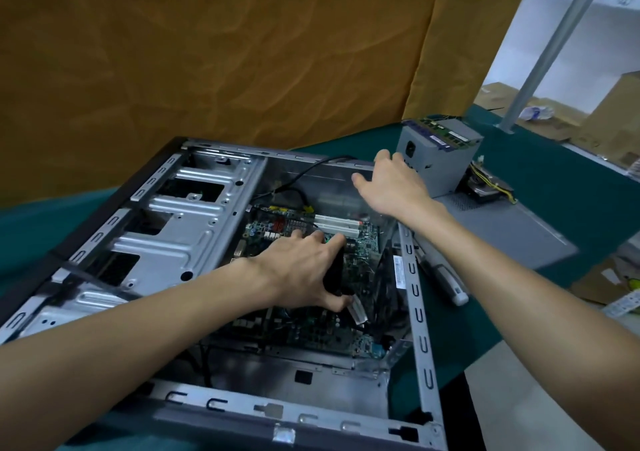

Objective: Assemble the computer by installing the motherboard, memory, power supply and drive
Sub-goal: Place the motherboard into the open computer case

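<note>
The left hand curls around a black heatsink on the green motherboard inside the ribbed steel case. Beyond it, the right hand rests spread-fingered on the case's far rim, the boxy grey power supply just beside its fingertips.

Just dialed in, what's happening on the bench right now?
A person is building a PC. The open case lies on the green table with the motherboard already inside. The left hand grips a black part on the board; what it is, I cannot tell. The right hand rests open at the case's far edge. The power supply, with memory sticks on top, and a drive beside it wait outside the case.
</note>
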